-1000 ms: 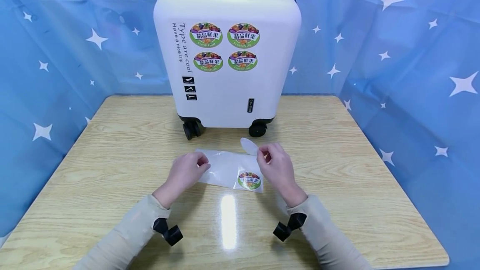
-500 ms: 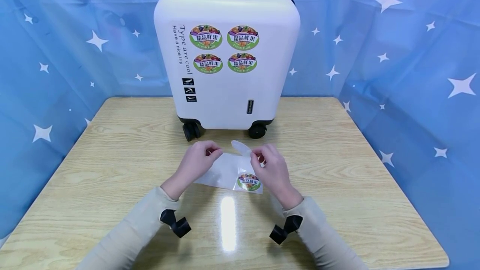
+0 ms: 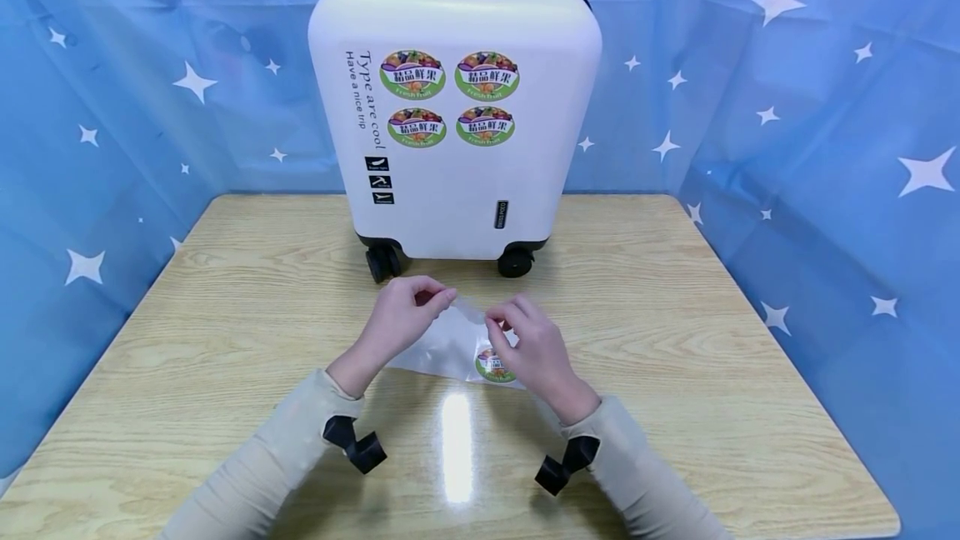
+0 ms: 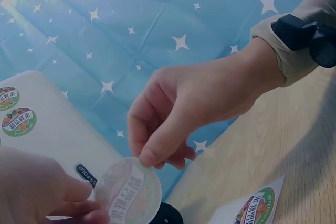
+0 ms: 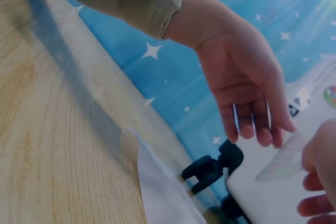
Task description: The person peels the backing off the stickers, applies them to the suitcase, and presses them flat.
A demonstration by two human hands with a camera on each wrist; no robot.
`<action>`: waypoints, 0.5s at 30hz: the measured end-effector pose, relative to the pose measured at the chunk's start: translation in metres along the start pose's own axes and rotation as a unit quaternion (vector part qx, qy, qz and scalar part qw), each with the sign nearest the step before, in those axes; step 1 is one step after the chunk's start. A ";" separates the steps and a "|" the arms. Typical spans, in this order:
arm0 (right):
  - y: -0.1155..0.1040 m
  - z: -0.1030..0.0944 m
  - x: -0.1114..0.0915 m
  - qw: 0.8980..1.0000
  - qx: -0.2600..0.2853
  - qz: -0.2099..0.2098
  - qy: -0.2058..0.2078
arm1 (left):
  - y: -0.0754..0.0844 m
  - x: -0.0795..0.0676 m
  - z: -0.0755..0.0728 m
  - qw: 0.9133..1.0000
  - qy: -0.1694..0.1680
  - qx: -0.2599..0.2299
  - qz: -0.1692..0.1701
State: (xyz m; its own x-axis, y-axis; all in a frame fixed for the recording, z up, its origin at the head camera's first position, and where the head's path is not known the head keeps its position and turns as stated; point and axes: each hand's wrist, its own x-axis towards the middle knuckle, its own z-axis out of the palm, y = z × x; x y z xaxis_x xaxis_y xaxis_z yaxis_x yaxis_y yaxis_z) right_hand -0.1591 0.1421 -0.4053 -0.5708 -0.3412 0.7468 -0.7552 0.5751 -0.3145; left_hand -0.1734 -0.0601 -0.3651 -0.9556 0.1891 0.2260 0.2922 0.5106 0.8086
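A translucent oval sticker [image 4: 128, 192], seen from its pale back with the print showing through, is stretched between the two hands above a sheet. My left hand [image 3: 403, 315] pinches its left edge with thumb and fingertips. On the opposite edge my right hand [image 3: 536, 348] pinches it the same way, as the left wrist view shows. Under the hands lies a glossy white backing sheet [image 3: 438, 348]. One colourful fruit sticker [image 3: 492, 367] remains on its right end, partly covered by the right hand.
Behind the sheet a white suitcase [image 3: 450, 215] stands upright on black wheels. Several matching oval stickers [image 3: 412, 74] are on its front, beside printed text. The wooden table [image 3: 247, 273] is bounded by blue star-patterned cloth [image 3: 810, 107].
My left hand has moved right and up from the sheet to the sticker's free edge. My right hand has shifted slightly left, bringing the sticker between both hands.
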 end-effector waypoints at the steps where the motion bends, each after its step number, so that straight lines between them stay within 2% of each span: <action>1: 0.000 0.001 0.000 1.000 0.001 -0.009 -0.004 | 0.000 0.000 0.000 1.000 0.000 -0.003 -0.002; 8: -0.003 0.004 0.000 0.998 -0.005 -0.061 -0.019 | -0.001 0.000 0.000 1.000 0.004 -0.008 -0.005; 15: -0.003 0.005 0.000 0.998 -0.016 -0.059 -0.034 | 0.000 0.000 -0.001 1.000 0.004 -0.023 -0.011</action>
State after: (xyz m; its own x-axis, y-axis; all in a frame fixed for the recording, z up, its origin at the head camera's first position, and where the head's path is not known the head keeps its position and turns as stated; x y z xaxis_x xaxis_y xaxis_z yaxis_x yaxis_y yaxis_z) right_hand -0.1579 0.1365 -0.4074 -0.4997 -0.4564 0.7362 -0.8084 0.5509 -0.2072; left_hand -0.1732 -0.0607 -0.3648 -0.9623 0.1719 0.2109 0.2686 0.4761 0.8373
